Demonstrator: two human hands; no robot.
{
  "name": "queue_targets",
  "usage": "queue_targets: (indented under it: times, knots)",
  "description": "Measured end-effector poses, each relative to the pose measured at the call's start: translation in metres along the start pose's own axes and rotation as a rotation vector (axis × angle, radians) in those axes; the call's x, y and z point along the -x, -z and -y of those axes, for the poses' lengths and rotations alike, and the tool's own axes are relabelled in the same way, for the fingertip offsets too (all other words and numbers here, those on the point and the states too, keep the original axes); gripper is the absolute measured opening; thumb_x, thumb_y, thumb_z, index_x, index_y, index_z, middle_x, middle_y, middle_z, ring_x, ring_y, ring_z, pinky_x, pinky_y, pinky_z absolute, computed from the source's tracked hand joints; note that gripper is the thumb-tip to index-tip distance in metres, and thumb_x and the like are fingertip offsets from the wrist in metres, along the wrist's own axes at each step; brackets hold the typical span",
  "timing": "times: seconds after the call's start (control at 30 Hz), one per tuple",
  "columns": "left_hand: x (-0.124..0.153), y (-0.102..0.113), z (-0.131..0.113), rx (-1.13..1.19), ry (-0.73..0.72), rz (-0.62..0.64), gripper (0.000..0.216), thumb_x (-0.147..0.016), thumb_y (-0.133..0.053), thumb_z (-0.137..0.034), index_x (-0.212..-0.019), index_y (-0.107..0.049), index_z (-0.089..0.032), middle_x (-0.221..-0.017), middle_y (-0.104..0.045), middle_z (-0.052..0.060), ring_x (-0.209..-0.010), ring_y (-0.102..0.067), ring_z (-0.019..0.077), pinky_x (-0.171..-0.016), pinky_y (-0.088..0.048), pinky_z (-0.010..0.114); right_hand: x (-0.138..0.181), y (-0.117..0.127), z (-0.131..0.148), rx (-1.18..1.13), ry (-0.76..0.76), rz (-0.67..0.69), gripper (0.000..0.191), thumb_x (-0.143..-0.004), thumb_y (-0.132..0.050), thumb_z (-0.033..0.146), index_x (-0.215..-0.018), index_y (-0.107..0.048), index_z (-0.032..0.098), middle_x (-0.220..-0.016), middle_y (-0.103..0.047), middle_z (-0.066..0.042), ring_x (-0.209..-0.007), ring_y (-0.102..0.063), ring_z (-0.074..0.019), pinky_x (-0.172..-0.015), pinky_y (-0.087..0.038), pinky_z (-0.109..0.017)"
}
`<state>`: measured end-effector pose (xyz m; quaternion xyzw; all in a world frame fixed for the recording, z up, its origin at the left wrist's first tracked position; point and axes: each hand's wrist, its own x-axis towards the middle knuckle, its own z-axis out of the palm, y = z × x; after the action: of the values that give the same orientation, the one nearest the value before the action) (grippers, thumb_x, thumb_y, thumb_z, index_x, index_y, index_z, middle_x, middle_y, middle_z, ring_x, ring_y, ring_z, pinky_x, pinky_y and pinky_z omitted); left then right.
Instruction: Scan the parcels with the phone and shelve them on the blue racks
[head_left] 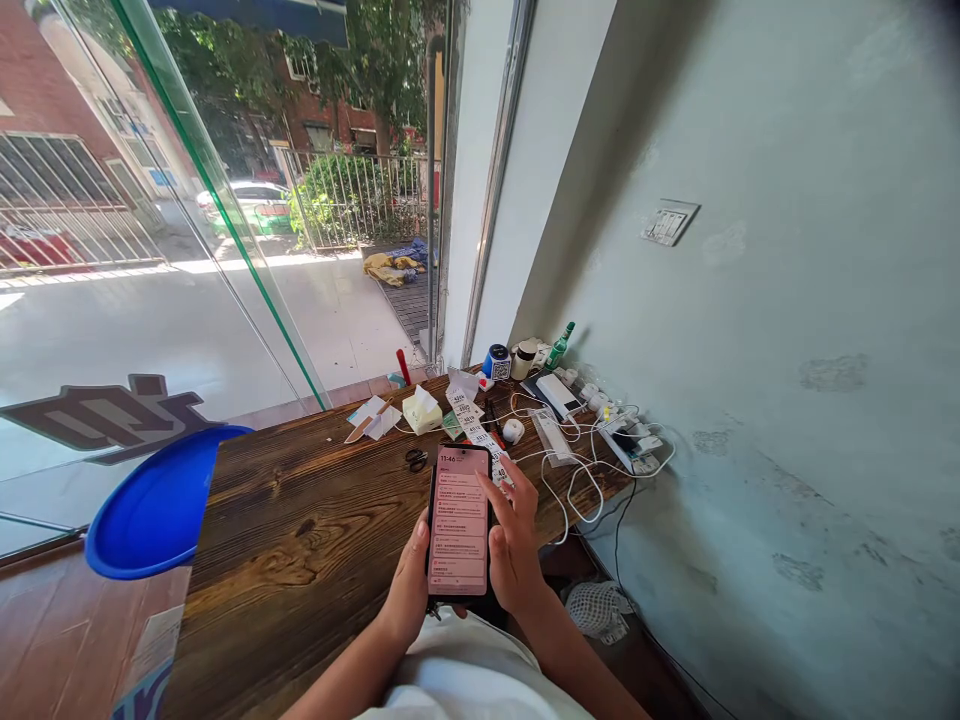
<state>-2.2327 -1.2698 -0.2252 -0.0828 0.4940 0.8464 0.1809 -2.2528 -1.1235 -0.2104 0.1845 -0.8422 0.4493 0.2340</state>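
A smartphone [458, 530] with a pink screen of stacked text boxes and the time 11:46 is held upright at the near edge of the table. My left hand [407, 585] is closed round its left edge, the fingers hidden behind it. Over the upper right of the screen reaches the index finger of my right hand [516, 540]; the thumb lies near the phone's right edge and the fingers are apart. Behind the phone, a strip of printed number labels [471, 420] runs back across the table. Black-handled scissors [415, 459] lie just left of the phone's top.
The wooden table [292, 530] holds a tissue pack [422, 412], papers [373, 418], a blue round speaker-like object [496, 362], a green bottle [560, 345] and tangled white cables [577, 480]. A blue basin [150, 510] stands left. Glass panes and a wall border the table.
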Motion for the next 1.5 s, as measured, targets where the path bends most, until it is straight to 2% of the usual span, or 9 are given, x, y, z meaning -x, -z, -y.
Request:
queue_targets:
  times: [0.13,0.3,0.7,0.87,1.03,1.2,1.4,1.5]
  knots:
    - [0.001,0.000,0.000,0.001,0.008,0.004,0.081,-0.080,-0.052,-0.068,-0.143,-0.033,-0.022,-0.106,-0.067,0.010,-0.072,-0.067,0.0222,-0.044,-0.053,0.026,-0.004,0.000,0.002,0.021,0.015,-0.003,0.058,-0.097,-0.015,0.059,-0.144,-0.035,0.031,-0.150,-0.023,-0.009,-0.136,-0.022,-0.0357,-0.104,-0.029,-0.062]
    - [0.001,-0.001,-0.002,-0.005,0.009,-0.010,0.084,-0.076,-0.054,-0.071,-0.142,-0.037,-0.022,-0.101,-0.068,0.010,-0.072,-0.067,0.0231,-0.045,-0.053,0.026,-0.006,0.000,0.002,0.026,0.026,0.009,0.059,-0.096,-0.016,0.060,-0.142,-0.040,0.031,-0.150,-0.022,-0.009,-0.136,-0.021,-0.0368,-0.103,-0.029,-0.062]
    - [-0.001,0.003,0.002,0.005,0.000,-0.014,0.081,-0.077,-0.054,-0.070,-0.142,-0.038,-0.023,-0.100,-0.069,0.009,-0.070,-0.067,0.0220,-0.043,-0.052,0.025,0.001,0.000,-0.003,-0.002,-0.003,-0.092,0.057,-0.097,-0.017,0.059,-0.141,-0.040,0.031,-0.149,-0.028,-0.008,-0.133,-0.027,-0.0360,-0.104,-0.026,-0.061]
    - [-0.001,0.003,0.003,0.012,0.013,-0.022,0.082,-0.077,-0.054,-0.070,-0.143,-0.037,-0.023,-0.097,-0.069,0.008,-0.071,-0.067,0.0226,-0.043,-0.052,0.025,0.008,0.003,-0.007,0.048,0.125,-0.055,0.057,-0.096,-0.017,0.059,-0.133,-0.052,0.034,-0.150,-0.024,-0.006,-0.131,-0.027,-0.0390,-0.102,-0.027,-0.063]
    - [0.000,0.004,0.003,-0.007,0.012,-0.030,0.080,-0.078,-0.053,-0.070,-0.142,-0.040,-0.024,-0.092,-0.071,0.007,-0.069,-0.067,0.0215,-0.043,-0.051,0.024,0.007,0.004,-0.003,0.138,0.143,0.008,0.059,-0.097,-0.012,0.056,-0.138,-0.047,0.033,-0.153,-0.020,-0.008,-0.131,-0.027,-0.0409,-0.101,-0.026,-0.067]
    - [0.000,0.002,0.002,0.023,0.015,-0.021,0.084,-0.075,-0.054,-0.072,-0.142,-0.038,-0.023,-0.092,-0.070,0.007,-0.066,-0.066,0.0207,-0.041,-0.050,0.024,0.009,0.004,-0.005,0.121,0.081,-0.128,0.056,-0.098,-0.015,0.053,-0.138,-0.046,0.032,-0.148,-0.030,-0.008,-0.129,-0.031,-0.0395,-0.101,-0.026,-0.065]
    - [0.000,0.003,0.002,0.025,0.011,-0.018,0.086,-0.074,-0.054,-0.073,-0.143,-0.036,-0.024,-0.094,-0.070,0.007,-0.063,-0.066,0.0196,-0.037,-0.045,0.020,0.020,0.006,-0.013,0.129,0.300,-0.039,0.055,-0.097,-0.017,0.057,-0.133,-0.053,0.036,-0.150,-0.025,-0.005,-0.121,-0.034,-0.0389,-0.093,-0.033,-0.062]
    - [0.000,0.004,0.003,0.020,0.026,-0.013,0.089,-0.073,-0.054,-0.074,-0.144,-0.033,-0.025,-0.094,-0.070,0.007,-0.063,-0.066,0.0199,-0.034,-0.041,0.019,0.024,0.006,-0.014,0.147,0.343,-0.019,0.054,-0.097,-0.017,0.055,-0.134,-0.051,0.037,-0.149,-0.026,-0.005,-0.120,-0.034,-0.0387,-0.091,-0.035,-0.061]
